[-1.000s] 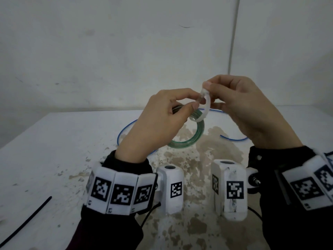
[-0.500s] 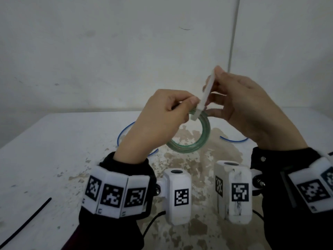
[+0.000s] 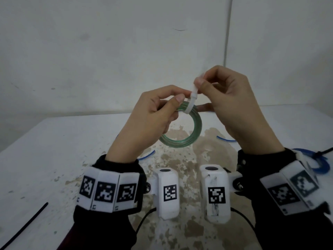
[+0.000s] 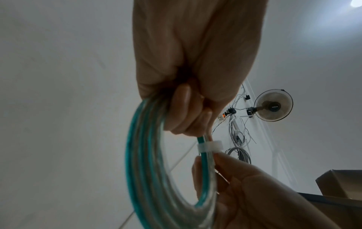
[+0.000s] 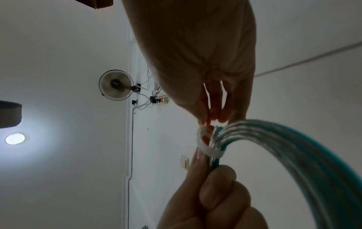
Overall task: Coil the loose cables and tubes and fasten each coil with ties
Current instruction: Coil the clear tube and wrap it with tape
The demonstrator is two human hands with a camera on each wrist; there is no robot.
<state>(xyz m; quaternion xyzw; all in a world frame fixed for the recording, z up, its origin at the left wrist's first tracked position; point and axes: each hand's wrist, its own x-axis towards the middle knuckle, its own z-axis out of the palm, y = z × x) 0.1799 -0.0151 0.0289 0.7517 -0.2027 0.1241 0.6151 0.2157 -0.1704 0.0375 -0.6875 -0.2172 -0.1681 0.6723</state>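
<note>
Head view: above the stained white tabletop (image 3: 54,152), the left hand (image 3: 149,116) grips a round coil of green-and-clear plastic tubing (image 3: 189,136), thumb and curled fingers closed over the coil's upper left arc. A white plastic tie (image 3: 191,103) is looped around the coil's top, just beside the left thumb. The right hand (image 3: 232,105) pinches the tie's upright tail between thumb and forefinger, with the other fingers loosely curled and one fingertip reaching towards the coil from behind. The coil hangs in the air, well above the tabletop. On the tabletop beyond the coil lie stretches of loose thin blue tube (image 3: 226,139); right of the coil, by the right wrist, sits a coiled blue tube (image 3: 322,165); far to the coil's left lies a thin black cable (image 3: 25,226).

Left wrist view: the left hand (image 4: 188,65) has its fingers wrapped around the tubing coil (image 4: 149,170), which curves down from the fist. The white tie (image 4: 210,146) bands the strands just beyond the fingertips, and the right hand (image 4: 254,193) touches the coil next to the tie.

Right wrist view: the right hand (image 5: 203,62) nips the tie (image 5: 205,144) with its fingertips; the tie's loop sits loosely, with a gap beside the coil (image 5: 293,155). The left hand (image 5: 213,198) clasps the strands just beyond the tie.
</note>
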